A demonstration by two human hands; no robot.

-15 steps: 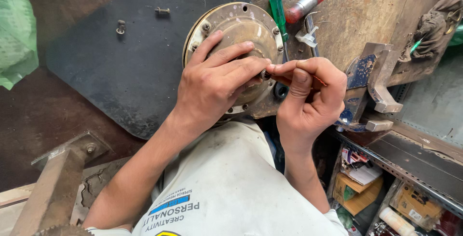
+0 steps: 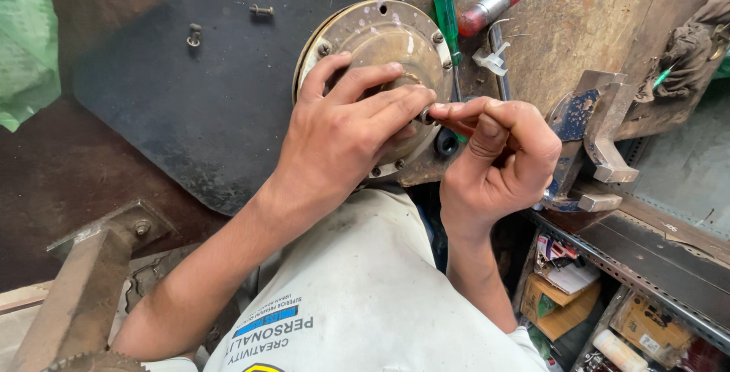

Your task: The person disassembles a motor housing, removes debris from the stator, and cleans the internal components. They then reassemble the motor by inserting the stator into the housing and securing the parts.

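Pressing my left hand (image 2: 342, 140) spread on round metal hub (image 2: 384, 41), frame centre; right hand (image 2: 498, 155) pinching small nut (image 2: 427, 116) at hub edge.

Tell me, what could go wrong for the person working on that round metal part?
The small part pinched between the fingertips could slip and drop off the bench edge toward the cluttered shelves below. The round housing sits near that edge under the left hand, so it might shift if pressed hard. Loose screws on the dark mat could roll away and get lost.
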